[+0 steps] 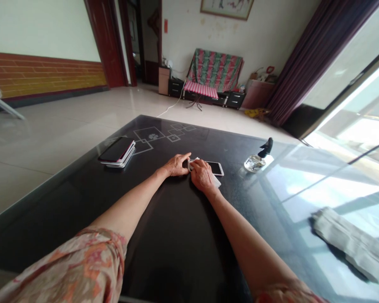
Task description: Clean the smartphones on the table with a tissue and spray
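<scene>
A white-framed smartphone [215, 168] with a dark screen lies flat on the black glossy table [183, 235]. My left hand [177, 165] grips its left end, thumb on the near side and fingers on the far side. My right hand [202, 173] is closed over a white tissue [216, 182] and presses it on the phone's screen. Part of the tissue sticks out below my right palm. Both hands cover the phone's middle and left part.
To the left stands a stack of several phones [117, 150]. A clear spray bottle [255, 162] with a black trigger head is to the right. Nearer on the right lies a folded pale grey cloth [350, 242]. Beyond the table, a small striped table [201, 89] stands on the tiled floor.
</scene>
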Demonstrator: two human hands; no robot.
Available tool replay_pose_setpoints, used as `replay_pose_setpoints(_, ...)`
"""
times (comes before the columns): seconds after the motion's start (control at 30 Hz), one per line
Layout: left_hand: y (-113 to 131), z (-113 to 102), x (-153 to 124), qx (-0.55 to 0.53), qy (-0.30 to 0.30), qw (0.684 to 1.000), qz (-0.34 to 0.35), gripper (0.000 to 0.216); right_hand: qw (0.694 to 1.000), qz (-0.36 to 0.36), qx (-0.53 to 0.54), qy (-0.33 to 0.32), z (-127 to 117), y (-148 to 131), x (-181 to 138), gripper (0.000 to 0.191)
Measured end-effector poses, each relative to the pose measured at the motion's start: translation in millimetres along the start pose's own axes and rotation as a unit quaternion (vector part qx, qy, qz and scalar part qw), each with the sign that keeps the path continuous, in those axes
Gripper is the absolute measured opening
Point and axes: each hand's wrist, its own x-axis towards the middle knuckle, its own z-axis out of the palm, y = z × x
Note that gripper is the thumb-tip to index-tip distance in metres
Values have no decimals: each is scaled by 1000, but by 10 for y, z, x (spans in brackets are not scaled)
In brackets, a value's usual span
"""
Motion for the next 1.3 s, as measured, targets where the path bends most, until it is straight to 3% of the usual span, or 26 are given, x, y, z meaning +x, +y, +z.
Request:
replay_pose_setpoints(0.3, 15, -22, 14, -38, -20, 998, -39, 81, 999, 21, -20, -17, -13, -73, -59, 33)
replay_pose_setpoints(0.67, -52, -4, 23, -65, -14, 998, -2, 80, 999, 16, -27, -8, -95, -187, -294, 34)
replay_pose_setpoints(0.9, -87, -2, 23, -61, -17, 998, 15, 81, 999, 28, -38, -1, -26, -152, -145, 29)
replay_pose_setpoints(1.1, -24, -26, -10, -34, -30, 999, -11, 83, 998, 42, -46, -6, 65, -80, 31, 34)
replay_pose_setpoints(1.3, 31, -47, -6, -43, -22, 999, -10, 81, 997, 57, -43, -9, 13, -130, 31, 31)
